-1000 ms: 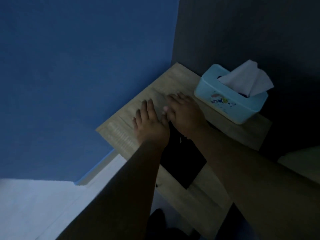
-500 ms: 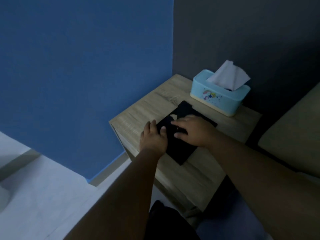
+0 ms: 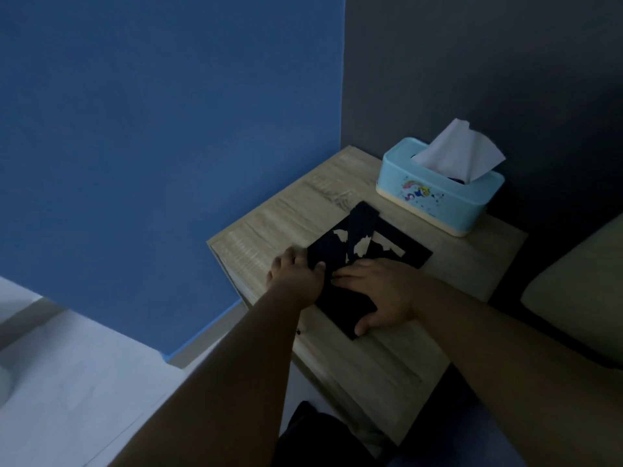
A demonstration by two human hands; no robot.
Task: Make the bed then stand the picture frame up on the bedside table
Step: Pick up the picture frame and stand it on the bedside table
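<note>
A black picture frame lies face down on the wooden bedside table. Its back stand is swung up and out from the backing. My left hand grips the frame's left edge, thumb on the backing. My right hand lies flat across the near half of the frame, fingers spread and thumb hooked over its near edge. The room is dim.
A light blue tissue box with a tissue sticking out stands at the table's back right. A blue wall is on the left, a dark grey wall behind. The edge of the bed shows on the right. Pale floor lies at lower left.
The view has pulled back from the table. The frame's back stand has swung up from the backing. My hands have shifted to the frame's near half.
</note>
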